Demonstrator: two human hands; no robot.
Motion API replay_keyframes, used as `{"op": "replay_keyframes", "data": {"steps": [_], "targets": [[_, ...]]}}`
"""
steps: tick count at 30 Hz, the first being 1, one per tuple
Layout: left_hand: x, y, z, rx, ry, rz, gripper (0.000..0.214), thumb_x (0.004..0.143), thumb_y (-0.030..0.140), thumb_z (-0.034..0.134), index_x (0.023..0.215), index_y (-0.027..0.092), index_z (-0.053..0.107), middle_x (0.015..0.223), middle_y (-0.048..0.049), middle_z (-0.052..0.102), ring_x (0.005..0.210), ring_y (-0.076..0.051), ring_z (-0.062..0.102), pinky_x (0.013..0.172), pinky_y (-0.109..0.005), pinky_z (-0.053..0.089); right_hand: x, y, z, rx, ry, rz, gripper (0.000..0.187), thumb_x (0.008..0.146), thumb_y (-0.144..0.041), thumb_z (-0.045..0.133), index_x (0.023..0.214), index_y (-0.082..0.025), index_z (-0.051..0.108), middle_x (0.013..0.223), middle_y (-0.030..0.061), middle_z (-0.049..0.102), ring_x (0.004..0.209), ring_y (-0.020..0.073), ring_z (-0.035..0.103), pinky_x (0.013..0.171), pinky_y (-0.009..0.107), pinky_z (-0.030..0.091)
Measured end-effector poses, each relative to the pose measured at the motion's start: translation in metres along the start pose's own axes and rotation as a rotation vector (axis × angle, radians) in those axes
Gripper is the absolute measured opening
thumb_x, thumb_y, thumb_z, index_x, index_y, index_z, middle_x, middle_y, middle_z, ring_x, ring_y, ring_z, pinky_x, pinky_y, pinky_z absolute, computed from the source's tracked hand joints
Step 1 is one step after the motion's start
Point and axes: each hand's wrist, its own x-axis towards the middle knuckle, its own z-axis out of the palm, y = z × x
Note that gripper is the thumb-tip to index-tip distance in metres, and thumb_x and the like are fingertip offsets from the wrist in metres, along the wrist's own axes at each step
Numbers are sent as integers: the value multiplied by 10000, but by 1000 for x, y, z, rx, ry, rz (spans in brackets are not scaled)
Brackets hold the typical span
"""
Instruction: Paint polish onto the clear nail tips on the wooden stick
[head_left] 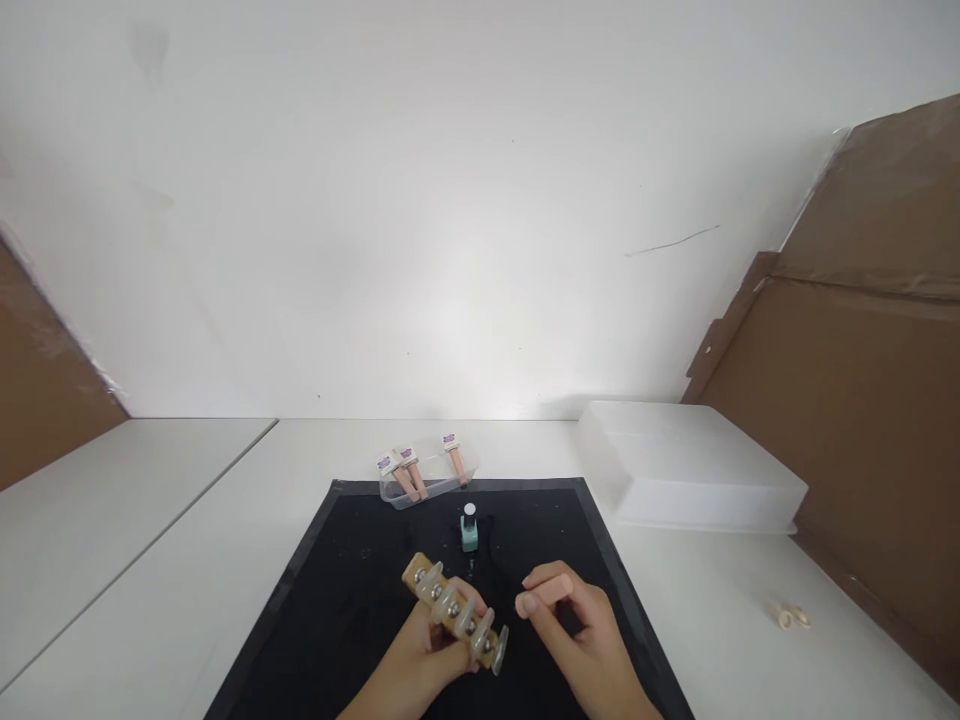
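My left hand (442, 645) is closed around a wooden nail-tip stand (414, 570), tilted down to the right. Along its top, several clear false nail tips (448, 604) sit crosswise on round metal studs. My right hand (577, 625) pinches a small pink block (553, 590), perhaps a nail buffer, between thumb and fingers. The block is just to the right of the stand, apart from it. Beyond both hands, a teal nail polish bottle (469, 535) with a dark, white-topped cap stands upright.
A black mat (352, 590) lies under the hands on the white table (195, 570). At its far edge, a clear tray (401, 500) holds pink sticks with white labels (455, 462). To the right are a white plastic box (697, 480) and small cream ring-like pieces (789, 615).
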Motion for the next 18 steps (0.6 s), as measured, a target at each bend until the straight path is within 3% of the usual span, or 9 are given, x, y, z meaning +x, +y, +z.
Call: {"op": "replay_keyframes", "data": {"steps": [4,8,15,18], "targets": [[-2,5,2,-19,33,-27,227,604,201,656,765,184,497,656,45,538,603,-97,464,601,-245,359,-2,1,0,61,-63,-70,248,826,-300,542,609,-183,566,637,29,615,510,127,536,455,218,396],[-3,11,5,-20,57,-41,205,592,150,626,755,181,506,640,44,548,604,-103,479,609,-250,367,-5,5,3,63,-112,-65,217,793,-328,580,633,-183,590,609,17,612,468,117,506,448,221,397],[-5,11,1,-31,92,-69,232,555,81,572,758,183,524,679,39,563,633,-116,508,610,-248,372,1,-2,-1,58,47,-37,256,832,-338,555,636,-181,608,699,54,650,564,154,588,477,229,445],[-5,11,2,-30,94,-70,226,564,100,588,765,184,530,687,36,571,628,-119,509,613,-255,371,0,-4,-1,74,13,-71,281,825,-348,566,600,-186,610,673,45,652,536,144,584,475,225,448]]}}
